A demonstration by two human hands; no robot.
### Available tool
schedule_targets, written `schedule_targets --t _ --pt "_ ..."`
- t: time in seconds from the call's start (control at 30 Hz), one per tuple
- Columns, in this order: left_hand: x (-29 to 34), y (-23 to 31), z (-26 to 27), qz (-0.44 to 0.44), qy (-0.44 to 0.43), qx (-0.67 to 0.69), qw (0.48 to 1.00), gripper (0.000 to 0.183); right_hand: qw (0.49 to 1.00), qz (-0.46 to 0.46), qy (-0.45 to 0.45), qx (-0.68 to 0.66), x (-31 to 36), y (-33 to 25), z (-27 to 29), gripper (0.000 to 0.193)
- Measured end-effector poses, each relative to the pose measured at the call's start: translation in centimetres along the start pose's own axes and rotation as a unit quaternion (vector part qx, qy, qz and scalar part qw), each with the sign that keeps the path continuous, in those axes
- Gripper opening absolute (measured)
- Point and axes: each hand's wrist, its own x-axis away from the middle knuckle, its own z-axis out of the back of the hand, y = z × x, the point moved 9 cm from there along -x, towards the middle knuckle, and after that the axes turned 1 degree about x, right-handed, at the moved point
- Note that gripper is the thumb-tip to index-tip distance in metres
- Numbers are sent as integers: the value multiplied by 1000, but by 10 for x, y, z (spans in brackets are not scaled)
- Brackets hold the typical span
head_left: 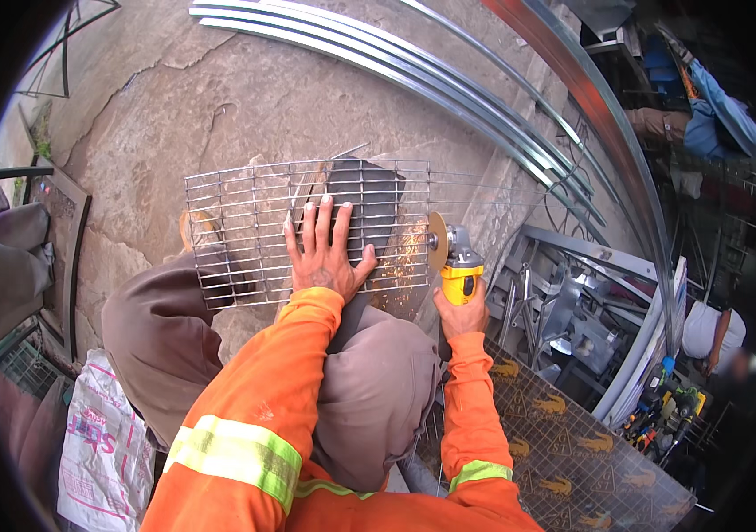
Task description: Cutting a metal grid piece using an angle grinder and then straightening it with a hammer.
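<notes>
A welded wire mesh panel [262, 257] lies across my knees, with a dark flat piece [378, 199] under its right half. My left hand [325, 253] rests on the mesh with its fingers spread over the wires. Beside the panel's right edge, my right hand [464, 310] is wrapped round a yellow angle grinder [461, 282]. The grinder's tan cutting disc [437, 240] stands upright at the ends of the wires. Orange sparks [409, 253] spray from the disc to the left, over the mesh.
Long metal channels [395, 71] lie on the cracked concrete floor [165, 115] ahead. Metal scraps [573, 319] fill a frame at right, beside a patterned board [573, 443]. Power tools [675, 408] and another person [713, 337] are at far right. A white sack [103, 452] lies at left.
</notes>
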Motion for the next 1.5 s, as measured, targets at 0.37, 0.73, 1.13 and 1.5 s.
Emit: schedule_targets --t 0.37,0.73,1.13,1.5 --pt "0 0 -1 3 0 -3 1000 76 1000 10 17 4 -3 -4 5 59" --pt "-1 1 1 1 -1 5 1000 74 999 -24 -14 30 -4 -1 3 62" --pt "-1 0 0 2 3 2 1000 75 999 25 20 -15 -12 -19 5 58" --pt "-1 0 0 7 -1 1 1000 74 999 22 14 -21 -16 -20 3 57"
